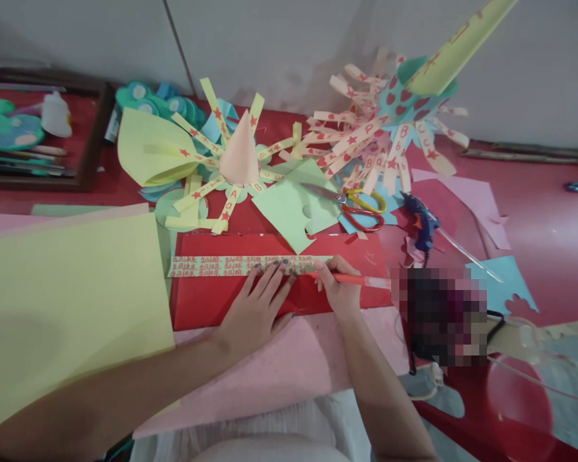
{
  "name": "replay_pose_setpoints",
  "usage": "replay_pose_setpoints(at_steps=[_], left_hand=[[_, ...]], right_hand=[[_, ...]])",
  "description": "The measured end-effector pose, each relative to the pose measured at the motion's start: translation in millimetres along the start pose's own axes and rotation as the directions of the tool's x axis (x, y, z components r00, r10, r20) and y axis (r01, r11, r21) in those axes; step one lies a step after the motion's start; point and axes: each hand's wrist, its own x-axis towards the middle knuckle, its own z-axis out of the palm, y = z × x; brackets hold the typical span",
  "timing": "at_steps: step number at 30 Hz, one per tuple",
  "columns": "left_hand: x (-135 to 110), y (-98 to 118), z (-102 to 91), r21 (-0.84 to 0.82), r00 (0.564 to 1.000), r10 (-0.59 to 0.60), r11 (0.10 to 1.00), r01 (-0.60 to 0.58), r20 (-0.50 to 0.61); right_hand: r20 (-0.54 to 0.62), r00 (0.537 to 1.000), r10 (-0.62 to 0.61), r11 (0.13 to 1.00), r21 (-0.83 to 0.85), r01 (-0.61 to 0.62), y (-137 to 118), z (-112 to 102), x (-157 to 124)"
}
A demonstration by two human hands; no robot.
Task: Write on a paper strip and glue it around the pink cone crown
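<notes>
Paper strip (212,265): pale green, rows of red writing; lies across the red board (202,301), its left end just past the board's left edge
Left hand (255,307): fingers spread and flat over strip and board, grasping nothing
Right hand (338,287): over the board's right part; fingers pinch the red pen (354,278), its tip near the left fingers
Scissors (365,218): beyond the board's far edge; glue gun (421,221): right of the board; yellow sheet (72,301): left of the board
</notes>
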Motion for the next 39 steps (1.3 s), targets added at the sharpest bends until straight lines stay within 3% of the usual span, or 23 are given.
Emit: replay_pose_setpoints(at_steps=[10, 39], left_hand=[[1.2, 0.3, -1.0, 0.004, 1.0, -0.006, 1.0, 0.006, 0.008], [0.4, 0.9, -0.7, -0.018, 0.999, -0.017, 1.0, 0.017, 0.033]], right_hand=[[-0.058, 0.998, 0.021, 0.999, 0.035, -0.019, 5.8, 2.0, 1.1], [-0.073, 0.997, 0.009, 0.999, 0.041, -0.006, 1.5, 2.6, 0.6]])
